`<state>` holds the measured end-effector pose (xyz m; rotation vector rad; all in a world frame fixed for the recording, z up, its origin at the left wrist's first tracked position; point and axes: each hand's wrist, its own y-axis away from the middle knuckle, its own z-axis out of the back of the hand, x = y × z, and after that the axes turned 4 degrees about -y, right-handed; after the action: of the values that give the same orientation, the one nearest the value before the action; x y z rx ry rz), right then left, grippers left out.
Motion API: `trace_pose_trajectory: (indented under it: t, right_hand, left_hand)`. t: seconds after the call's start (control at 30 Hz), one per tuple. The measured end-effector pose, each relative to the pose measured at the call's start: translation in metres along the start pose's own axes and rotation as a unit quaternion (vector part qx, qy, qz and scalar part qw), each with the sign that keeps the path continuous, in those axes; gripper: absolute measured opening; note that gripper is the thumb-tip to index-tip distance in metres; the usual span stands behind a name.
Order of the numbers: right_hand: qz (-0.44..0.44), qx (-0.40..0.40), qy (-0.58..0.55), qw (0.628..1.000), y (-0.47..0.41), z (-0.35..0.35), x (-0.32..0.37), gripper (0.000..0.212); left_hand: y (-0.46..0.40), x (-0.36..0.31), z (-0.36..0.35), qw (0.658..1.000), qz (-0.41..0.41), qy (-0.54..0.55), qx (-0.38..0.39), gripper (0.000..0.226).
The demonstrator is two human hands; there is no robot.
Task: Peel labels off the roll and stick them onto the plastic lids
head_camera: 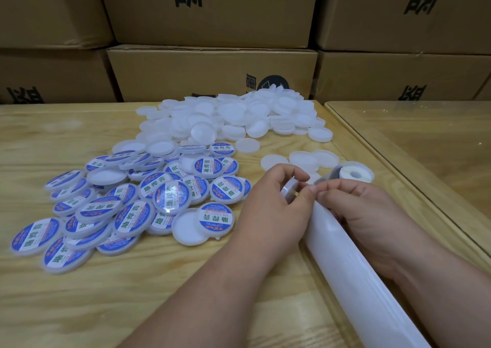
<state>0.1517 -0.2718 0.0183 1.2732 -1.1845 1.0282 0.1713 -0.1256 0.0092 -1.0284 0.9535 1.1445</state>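
Observation:
My left hand [273,201] grips a white plastic lid [290,189] on edge, its face turned away from me. My right hand [356,209] pinches the end of the white backing strip [353,270] where it meets the lid. The strip trails toward the lower right. The label roll [354,173] lies just beyond my right hand. A pile of plain white lids [239,116] sits at the back of the table. A heap of lids with blue labels [127,201] lies to the left. Whether a label is between my fingers is hidden.
A few plain lids [300,160] lie beside the roll. The wooden table [106,300] meets a second, glass-topped table [425,145] on the right. Stacked cardboard boxes [212,74] wall off the back.

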Motion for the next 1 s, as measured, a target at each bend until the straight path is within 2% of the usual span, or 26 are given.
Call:
trace_pose_trajectory:
  t: [0.23,0.3,0.43,0.5,0.63,0.83,1.0]
  right_hand:
    - [-0.002,-0.016,0.003,1.0,-0.0033,0.0005,-0.0023,0.017]
    - [-0.002,-0.011,0.001,1.0,-0.0034,-0.0001,-0.0018,0.009]
    - [0.002,-0.005,-0.008,1.0,-0.0025,0.0001,-0.0011,0.01]
    - [0.0,-0.004,-0.015,1.0,-0.0027,0.0015,-0.0018,0.018]
    - [0.0,0.001,-0.014,1.0,-0.003,0.0009,-0.0008,0.014]
    - [0.015,0.014,0.048,0.999,-0.0006,-0.002,0.0009,0.003]
    - [0.018,0.017,0.093,0.995,0.0004,-0.0016,0.0016,0.011]
  left_hand:
    - [-0.0023,0.002,0.0005,1.0,0.01,0.007,-0.017,0.017]
    - [-0.0022,0.0018,0.001,1.0,0.008,0.007,-0.017,0.015]
    - [-0.0023,0.0025,0.0011,1.0,0.004,0.007,-0.012,0.012]
    - [-0.0023,0.0031,0.0007,1.0,0.004,0.009,-0.01,0.014]
    - [-0.0028,0.0039,0.0001,1.0,0.004,0.011,-0.008,0.015]
    - [-0.0043,0.0044,0.0005,1.0,0.006,0.008,-0.006,0.018]
    - [-0.0052,0.0038,0.001,1.0,0.013,0.009,-0.017,0.015]
